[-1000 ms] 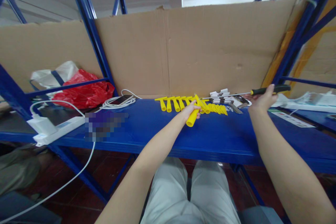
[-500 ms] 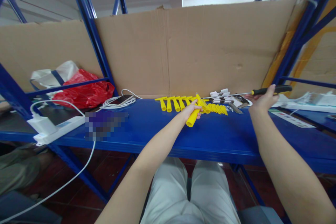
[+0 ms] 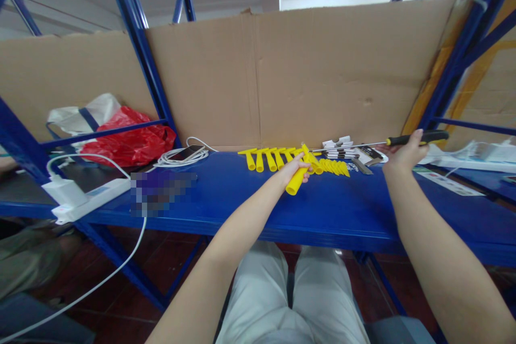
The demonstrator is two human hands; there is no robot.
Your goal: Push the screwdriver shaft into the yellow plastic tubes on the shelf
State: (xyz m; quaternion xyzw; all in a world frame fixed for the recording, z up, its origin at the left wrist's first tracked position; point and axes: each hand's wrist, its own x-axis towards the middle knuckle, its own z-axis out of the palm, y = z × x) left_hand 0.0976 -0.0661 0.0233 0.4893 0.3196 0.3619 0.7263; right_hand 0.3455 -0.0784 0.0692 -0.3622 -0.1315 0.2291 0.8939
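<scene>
My left hand (image 3: 295, 167) is wrapped round a yellow T-shaped plastic handle (image 3: 297, 181), its open tube end pointing toward me. In my right hand (image 3: 405, 153) is a long screwdriver (image 3: 431, 137) with a black and yellow grip. The thin shaft runs left, and its tip meets the head of the yellow handle. Behind my left hand, several like yellow handles (image 3: 260, 161) stand in a row. Small flat yellow pieces (image 3: 336, 167) lie fanned out to the right. Metal blades (image 3: 363, 166) and white pieces (image 3: 338, 148) lie beneath and behind the shaft.
The blue shelf (image 3: 226, 193) backs onto a cardboard wall (image 3: 322, 70). Toward the left are a phone (image 3: 186, 153) on coiled white cable, a white power strip (image 3: 94, 199) and a red plastic bag (image 3: 133, 137). A printed sheet (image 3: 449, 181) lies at right.
</scene>
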